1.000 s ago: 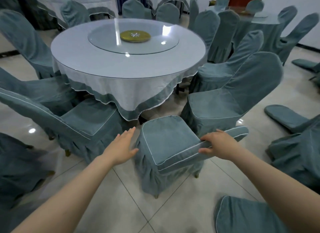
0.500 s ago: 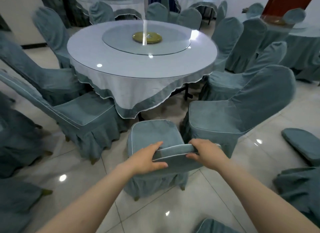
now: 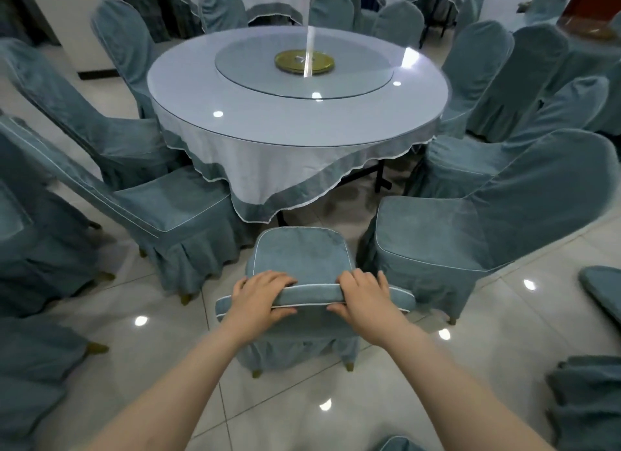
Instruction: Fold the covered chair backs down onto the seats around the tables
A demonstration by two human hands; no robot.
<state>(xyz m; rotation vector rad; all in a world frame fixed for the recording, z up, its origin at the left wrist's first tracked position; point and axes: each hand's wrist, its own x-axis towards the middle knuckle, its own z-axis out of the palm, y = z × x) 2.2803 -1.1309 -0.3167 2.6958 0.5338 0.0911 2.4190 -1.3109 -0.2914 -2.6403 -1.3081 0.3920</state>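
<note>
Room: glossy pale tiled floor [image 3: 161, 366] with ceiling-light reflections; more draped tables and covered chairs stood at the back.
Table: round table [image 3: 295, 128] under a white cloth with a grey-blue border, its top glassy and reflective.
Turntable: glass turntable [image 3: 304, 68] sat at the table's centre on a brass-coloured hub [image 3: 304, 61].
Chair in hand: teal-covered chair [image 3: 300, 259] stood directly in front of the person, facing the table, with its seat visible beyond the hands.
Chair back: piped top edge of the chair back [image 3: 309, 297] ran across the frame at the near end of the seat, between and under both hands.
Left hand: left hand [image 3: 260, 297] was closed over the top edge of the chair back, fingers curled over the far side, thumb beneath.
Right hand: right hand [image 3: 364, 297] gripped the same edge just beside the left, fingers wrapped over the top.
Neighbour on the left: left chair [image 3: 168, 212] had its back upright, leaning outward.
Neighbour on the right: right chair [image 3: 470, 222] likewise had its back raised.
</note>
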